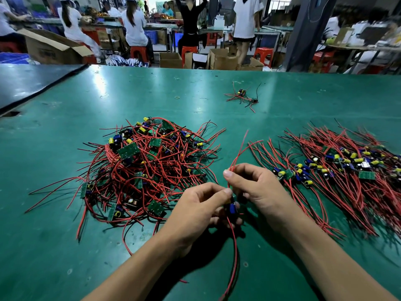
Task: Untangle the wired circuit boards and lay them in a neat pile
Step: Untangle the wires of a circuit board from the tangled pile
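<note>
Hiding most of the small green circuit board with a blue component (233,208), the person's left hand (199,207) and right hand (258,187) meet low over the green table mat (65,246). The left thumb and forefinger pinch the board itself. The right thumb and curled fingers pinch the thin red wires (238,153) that rise from it, while more red and black leads hang toward the bottom edge and are cut off there.

Open brown cardboard boxes (171,59) stand on the floor beyond the table; their contents cannot be made out.

To the left of the hands lies the tangled heap of wired boards (147,166), its red and black leads looping in every direction around green boards and yellow and blue parts. To the right, the combed pile of boards (338,168) has its wires running roughly parallel and its components lined in a band; the frame's right edge cuts it off. A small stray cluster of boards (243,96) sits farther back, well apart from both.
</note>
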A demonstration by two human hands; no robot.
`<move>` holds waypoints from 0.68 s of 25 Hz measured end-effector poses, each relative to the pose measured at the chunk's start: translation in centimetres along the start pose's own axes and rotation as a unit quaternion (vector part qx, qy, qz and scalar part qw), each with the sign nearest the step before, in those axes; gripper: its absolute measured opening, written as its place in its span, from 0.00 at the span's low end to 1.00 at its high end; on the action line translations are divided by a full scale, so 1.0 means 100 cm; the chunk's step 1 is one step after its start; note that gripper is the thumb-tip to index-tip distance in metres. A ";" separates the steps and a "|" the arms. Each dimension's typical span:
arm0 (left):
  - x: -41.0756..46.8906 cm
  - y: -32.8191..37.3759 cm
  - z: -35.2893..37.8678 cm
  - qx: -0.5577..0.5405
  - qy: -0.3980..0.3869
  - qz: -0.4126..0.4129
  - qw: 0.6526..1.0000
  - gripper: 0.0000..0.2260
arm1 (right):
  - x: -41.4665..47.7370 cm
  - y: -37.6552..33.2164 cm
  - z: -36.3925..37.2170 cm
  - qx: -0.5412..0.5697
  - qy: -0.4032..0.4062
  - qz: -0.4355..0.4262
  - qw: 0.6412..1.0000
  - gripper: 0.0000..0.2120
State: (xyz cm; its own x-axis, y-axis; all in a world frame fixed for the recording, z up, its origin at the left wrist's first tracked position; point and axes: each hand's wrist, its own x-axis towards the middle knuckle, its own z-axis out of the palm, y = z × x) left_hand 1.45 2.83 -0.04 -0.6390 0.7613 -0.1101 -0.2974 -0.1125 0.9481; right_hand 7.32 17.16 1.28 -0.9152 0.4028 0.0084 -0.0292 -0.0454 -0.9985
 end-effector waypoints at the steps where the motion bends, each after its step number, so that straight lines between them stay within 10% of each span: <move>1: 0.000 -0.001 0.000 0.003 0.002 0.004 1.000 0.06 | -0.001 0.001 0.002 0.009 -0.010 0.013 1.000 0.09; 8: 0.000 -0.005 0.003 0.065 0.020 0.023 0.997 0.10 | -0.004 0.006 -0.001 -0.018 -0.081 0.070 0.994 0.16; 17: -0.003 0.002 0.004 0.124 -0.034 -0.009 0.992 0.09 | 0.012 0.014 -0.021 -0.100 0.103 -0.011 0.989 0.17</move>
State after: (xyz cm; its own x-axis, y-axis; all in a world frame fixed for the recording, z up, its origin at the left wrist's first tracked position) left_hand 1.89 2.81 0.28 -0.5841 0.8035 -0.1148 -0.1193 0.0549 0.9913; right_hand 7.00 19.55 -0.18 -0.8128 0.5812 0.0407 0.0504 0.1398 -0.9889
